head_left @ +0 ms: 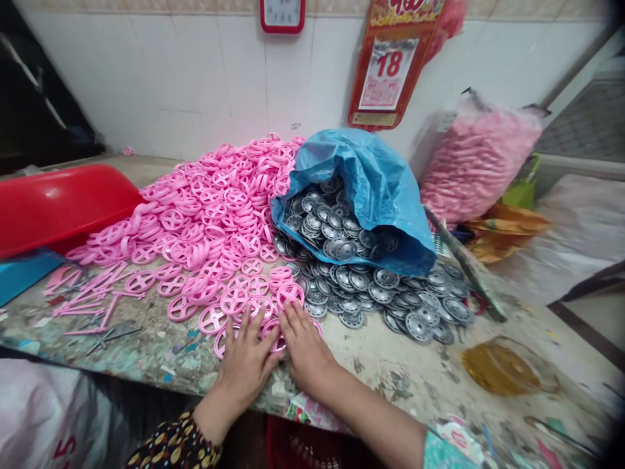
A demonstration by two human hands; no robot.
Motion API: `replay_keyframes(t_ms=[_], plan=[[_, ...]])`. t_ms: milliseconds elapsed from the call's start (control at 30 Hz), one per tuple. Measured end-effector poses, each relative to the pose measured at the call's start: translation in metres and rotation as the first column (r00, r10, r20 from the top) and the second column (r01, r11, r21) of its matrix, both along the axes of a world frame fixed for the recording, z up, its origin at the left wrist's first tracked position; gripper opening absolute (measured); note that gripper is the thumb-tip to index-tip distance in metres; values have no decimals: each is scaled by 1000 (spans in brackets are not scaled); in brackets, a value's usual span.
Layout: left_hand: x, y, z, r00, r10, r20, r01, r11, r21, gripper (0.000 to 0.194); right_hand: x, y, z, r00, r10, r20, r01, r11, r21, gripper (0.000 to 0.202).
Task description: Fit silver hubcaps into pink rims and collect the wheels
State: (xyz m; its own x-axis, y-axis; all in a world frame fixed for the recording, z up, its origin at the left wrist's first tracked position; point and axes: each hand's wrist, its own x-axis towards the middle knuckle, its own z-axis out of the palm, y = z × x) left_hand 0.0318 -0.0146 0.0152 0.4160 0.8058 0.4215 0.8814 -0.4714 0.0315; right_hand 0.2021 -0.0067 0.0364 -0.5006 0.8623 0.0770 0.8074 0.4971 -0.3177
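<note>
Both my hands rest on pink plastic wheels (211,318) at the near edge of a big pile. My left hand (245,365) lies palm down with its fingers spread over several wheels. Beside it, my right hand (306,352) is also flat, fingers stretched forward and touching a pink wheel (290,294). Neither hand is closed round anything; the wheels beneath the palms are partly hidden. Just beyond my right hand, grey wheel discs (418,326) spill from an open blue plastic bag (361,176). The main heap of pink wheels (215,195) rises behind my left hand.
A red plastic scoop or tray (63,202) stands at the left, with pink rods (105,306) in front. At right lie a wooden stick (466,273) and a container of yellow liquid (500,368). A bag of pink pieces (481,156) sits behind. A red basket (312,449) is below the edge.
</note>
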Motion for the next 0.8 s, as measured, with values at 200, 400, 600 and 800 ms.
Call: replay_keyframes(t_ms=[200, 400, 600, 800], plan=[[-6, 6, -6, 996, -18, 92, 15, 999, 38, 30, 16, 29, 26, 932, -59, -358, 139, 969, 203, 46], [-11, 6, -13, 980, -25, 197, 25, 1000, 4, 19, 25, 91, 37, 885, -460, -74, 465, 880, 93, 32], [-11, 0, -9, 973, -19, 231, 5, 998, 60, 13, 24, 96, 23, 872, -458, -169, 471, 881, 43, 27], [-16, -5, -2, 939, -170, 299, 110, 972, 206, 22, 53, 88, 9, 772, -508, -383, 549, 836, -4, 30]])
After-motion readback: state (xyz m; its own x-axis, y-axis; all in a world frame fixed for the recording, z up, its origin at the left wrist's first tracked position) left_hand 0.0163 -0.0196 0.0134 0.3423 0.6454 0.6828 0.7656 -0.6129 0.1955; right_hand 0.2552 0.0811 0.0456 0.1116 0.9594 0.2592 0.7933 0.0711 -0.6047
